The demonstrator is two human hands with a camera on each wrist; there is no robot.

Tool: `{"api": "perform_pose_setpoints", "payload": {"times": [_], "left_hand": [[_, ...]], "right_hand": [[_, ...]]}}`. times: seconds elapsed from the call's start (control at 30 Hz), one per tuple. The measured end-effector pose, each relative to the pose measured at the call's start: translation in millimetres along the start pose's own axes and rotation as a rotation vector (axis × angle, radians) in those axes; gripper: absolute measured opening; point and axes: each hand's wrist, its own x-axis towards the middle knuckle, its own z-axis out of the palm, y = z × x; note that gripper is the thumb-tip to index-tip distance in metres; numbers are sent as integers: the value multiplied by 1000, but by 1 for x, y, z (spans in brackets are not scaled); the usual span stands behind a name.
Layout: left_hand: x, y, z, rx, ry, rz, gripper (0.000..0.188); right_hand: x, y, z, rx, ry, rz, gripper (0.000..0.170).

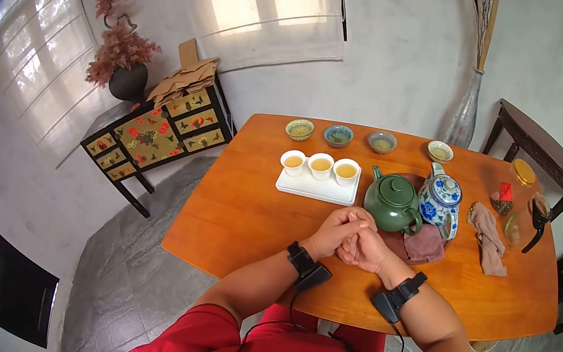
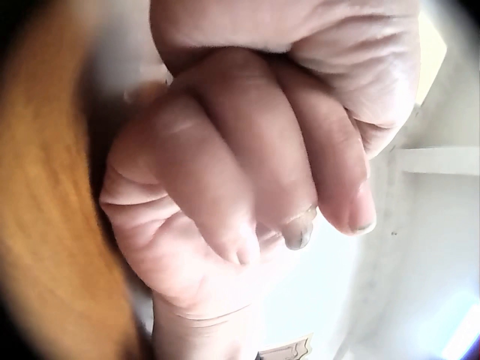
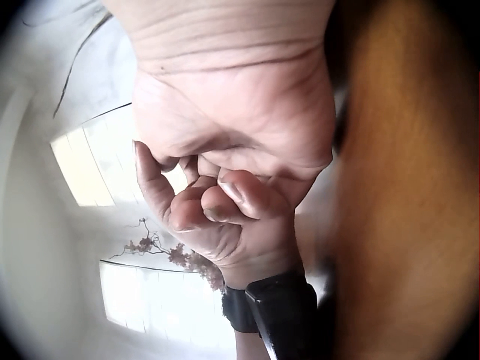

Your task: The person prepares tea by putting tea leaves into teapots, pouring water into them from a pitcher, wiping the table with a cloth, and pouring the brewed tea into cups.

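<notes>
Both hands are clasped together over the table's near side, the left hand against the right hand, with curled fingers gripping each other. In the left wrist view the left palm is at the top and the right hand's heel lower down. The right wrist view has the right palm above and the left hand below. Just beyond the hands stands a green teapot, beside a blue-and-white teapot. Three white cups of yellowish liquid stand on a white tray.
Several small bowls line the table's far edge. A folded cloth lies near the teapots, another cloth further right. At the right stand a glass pitcher and a jar with a yellow lid.
</notes>
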Motion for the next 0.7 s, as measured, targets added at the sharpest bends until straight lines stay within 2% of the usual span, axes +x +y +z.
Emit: {"api": "perform_pose_setpoints", "payload": {"times": [0.07,0.1,0.13,0.17,0.2,0.33,0.4,0.47,0.5,0.57,0.7], "left_hand": [[1,6,6,-105,-168,-33,21],[1,9,5,-107,-169,-32,21],[0,11,3,-141,-236,-87,25],[-1,14,1,-174,-304,-141,29],[-1,17,0,-176,-304,-141,29],[-2,18,-4,-162,-394,-191,35],[-4,26,-1,-154,-410,-221,36],[-6,43,5,-2,-390,-384,36],[-6,42,5,-7,-393,-386,36],[-5,39,6,64,-432,-288,37],[-4,32,9,204,-505,-92,42]], "right_hand": [[7,7,-18,160,-152,55,67],[14,11,-27,160,-150,56,67],[24,17,-38,379,-473,109,46],[33,22,-48,598,-798,162,44],[45,28,-49,599,-795,162,44],[128,64,-5,1312,-1890,-570,41],[128,67,6,1296,-1898,-572,40],[125,53,20,1266,-1918,-578,40],[118,38,47,1254,-1928,-582,39],[99,3,112,1230,-1945,-586,39],[85,-4,126,1182,-1979,-599,38]]}}
